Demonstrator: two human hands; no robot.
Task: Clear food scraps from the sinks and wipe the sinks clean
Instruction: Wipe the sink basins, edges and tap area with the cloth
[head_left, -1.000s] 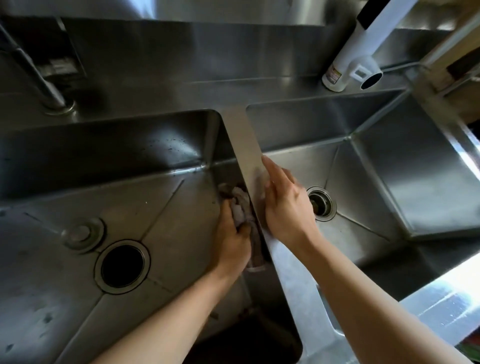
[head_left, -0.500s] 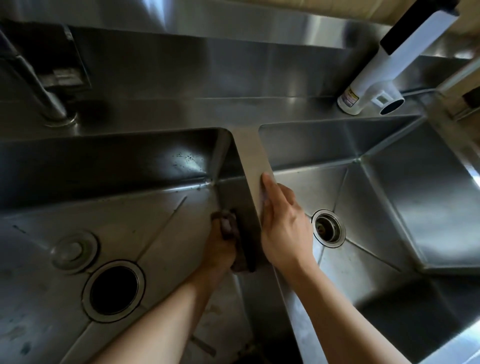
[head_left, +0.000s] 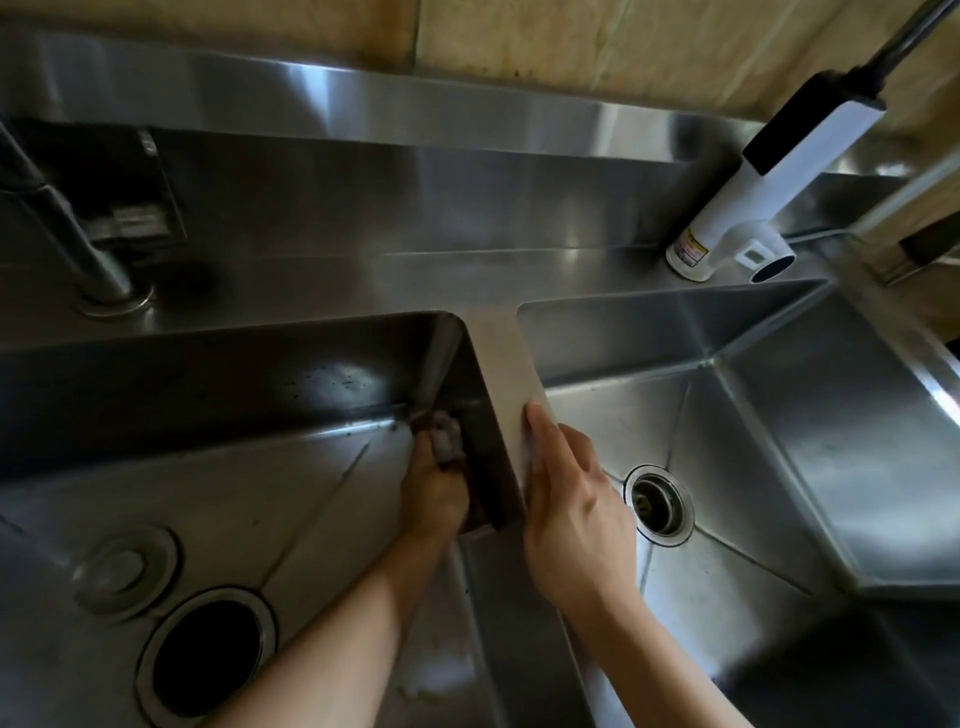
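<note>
Two steel basins sit side by side, the left sink (head_left: 218, 483) and the right sink (head_left: 737, 467), split by a narrow divider (head_left: 506, 364). My left hand (head_left: 434, 488) grips a crumpled grey cloth (head_left: 448, 435) and presses it against the divider's wall near the back right corner of the left sink. My right hand (head_left: 571, 499) rests on the divider's top edge, fingers straight and pointing away. Dark specks dot the back wall of the left sink (head_left: 332, 379).
A large open drain hole (head_left: 208, 657) and a round plug (head_left: 124, 564) lie in the left sink's floor. A strainer drain (head_left: 658, 505) sits in the right sink. A steel tap base (head_left: 111, 296) stands back left, a white faucet unit (head_left: 737, 228) back right.
My left hand has slid the cloth along the divider's wall toward the sink's back corner. The view has tilted up and now shows the wall behind. My right hand has stayed on the divider.
</note>
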